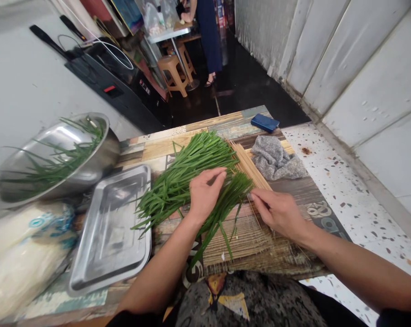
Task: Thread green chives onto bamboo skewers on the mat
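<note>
Long green garlic chives (192, 163) lie in a large pile on the wood-patterned table, with a smaller bunch (234, 193) nearer to me. My left hand (205, 190) is closed over the edge of that smaller bunch, thumb and forefinger bent towards each other among the leaves; the other fingertips are hidden. To its right, my right hand (278, 211) is closed in a pinch at the cut ends of the bunch, with a thin bamboo skewer showing at its fingers. Behind the hands, many bamboo skewers (249, 165) lie side by side next to the chives.
Left of the chives lies a metal tray (146, 227); beyond it stands a steel bowl (112, 141) holding more chives. White plastic-wrapped bags (25, 259) sit at the near left. A grey cloth (276, 156) and a blue box (265, 122) lie right. A person (207, 36) stands at a far table.
</note>
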Motion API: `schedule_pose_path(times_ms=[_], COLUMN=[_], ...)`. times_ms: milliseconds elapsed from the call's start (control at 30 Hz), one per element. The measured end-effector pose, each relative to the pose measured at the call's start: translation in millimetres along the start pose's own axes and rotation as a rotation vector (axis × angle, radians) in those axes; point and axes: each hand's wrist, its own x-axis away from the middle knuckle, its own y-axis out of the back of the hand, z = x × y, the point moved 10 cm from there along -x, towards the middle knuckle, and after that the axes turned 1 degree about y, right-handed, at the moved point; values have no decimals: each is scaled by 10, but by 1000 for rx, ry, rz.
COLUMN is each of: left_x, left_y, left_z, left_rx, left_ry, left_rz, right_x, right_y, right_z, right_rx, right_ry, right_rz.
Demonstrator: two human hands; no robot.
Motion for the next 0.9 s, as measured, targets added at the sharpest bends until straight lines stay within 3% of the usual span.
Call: schedule_pose_path(times_ms=[333,400,500,567,667,800,900], left_x=[46,67,80,-9,-148,-124,-97], left_y=[-67,-124,-209,-75,173,26,-83], left_z=[-147,-222,-275,-242,-173,-93,-57], left_rx=[-76,-127,-166,-245,-485,-791,-895], left_ry=[-160,-233,-318,-324,-329,-395,-399], left_rz=[77,165,391,358,168,205,214], right_x=[3,5,6,4,2,2,5], right_y=[12,28,36,28,10,-11,-15], right_z=[-6,-15,-34,-44,-56,-80,-86], right_rx=[-35,-27,-17,-6,27,48,53], right_ry=[-20,-24,-30,-31,-35,-52,-55], right_rz=[-14,-35,-52,-48,-34,-23,-24])
